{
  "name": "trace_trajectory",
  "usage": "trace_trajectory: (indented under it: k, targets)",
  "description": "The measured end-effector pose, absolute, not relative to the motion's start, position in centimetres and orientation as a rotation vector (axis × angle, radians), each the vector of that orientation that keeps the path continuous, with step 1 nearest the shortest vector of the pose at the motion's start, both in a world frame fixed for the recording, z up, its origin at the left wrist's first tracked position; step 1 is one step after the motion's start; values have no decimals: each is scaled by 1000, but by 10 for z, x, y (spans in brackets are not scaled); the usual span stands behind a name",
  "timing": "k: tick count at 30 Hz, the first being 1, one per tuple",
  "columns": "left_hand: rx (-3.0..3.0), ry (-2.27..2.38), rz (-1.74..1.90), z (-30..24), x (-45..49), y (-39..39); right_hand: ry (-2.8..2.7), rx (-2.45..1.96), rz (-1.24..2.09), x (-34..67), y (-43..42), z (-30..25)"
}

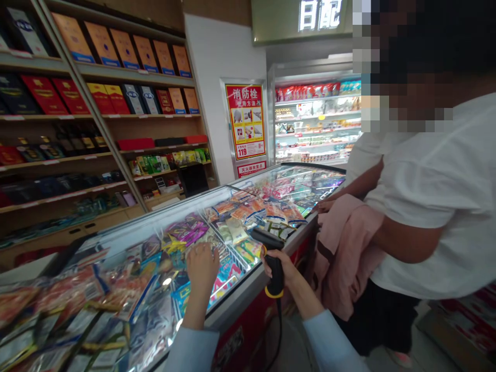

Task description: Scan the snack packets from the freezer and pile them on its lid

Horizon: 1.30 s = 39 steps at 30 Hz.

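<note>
light blue sleeves [333,343] come in at the bottom edge, and from them reach two bare hands. the right hand [285,266] is wrapped around the handle of a black scanner [276,276] with yellow trim, gripping it firmly; the scanner's head points left, over the near edge of a chest freezer [232,305], and a dark cable [279,325] hangs from the bottom of the handle. the left hand [202,263] is palm down over the freezer's glass, its fingers bent; their undersides are hidden, so i cannot tell whether it grips or touches anything

under the glass, purple packets [189,230] lie beyond the left hand, orange packets [248,209] lie beyond the scanner, and a pale packet [234,231] sits just left of the scanner's head. wire dividers part the goods

to the right, a person in a white shirt [418,201] stands beside the freezer with pink cloth [349,248] draped over one arm, a hand near the freezer's edge. behind, shelves of boxed goods [127,49] fill the left wall, a red poster [247,121] hangs on a pale wall, and a bright refrigerated case [318,111] stands beneath a lit sign [320,14]
</note>
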<state>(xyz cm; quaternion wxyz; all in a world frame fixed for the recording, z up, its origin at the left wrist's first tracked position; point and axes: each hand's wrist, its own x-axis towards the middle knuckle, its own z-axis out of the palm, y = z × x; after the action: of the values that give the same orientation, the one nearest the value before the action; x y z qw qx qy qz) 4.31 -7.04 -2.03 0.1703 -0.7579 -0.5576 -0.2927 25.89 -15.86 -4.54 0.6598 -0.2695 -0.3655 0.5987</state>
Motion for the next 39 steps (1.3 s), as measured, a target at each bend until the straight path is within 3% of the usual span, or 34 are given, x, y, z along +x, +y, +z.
trace_trajectory:
  k: [12, 17, 24, 39]
  targets:
    - [-2438, -1594, -624, -23, 137, 21, -659, -678, 1206, 344, -142, -62]
    - [-2524, -1620, -710, -21, 176, 55, -640, -680, 1199, 345, -137, -74]
    - [-2700, -1839, -468, -12, 193, 102, -647, -702, 1230, 333, -135, -77]
    - [-2663, -1849, -204, -27, 167, 96, -593, -696, 1253, 318, -147, -75]
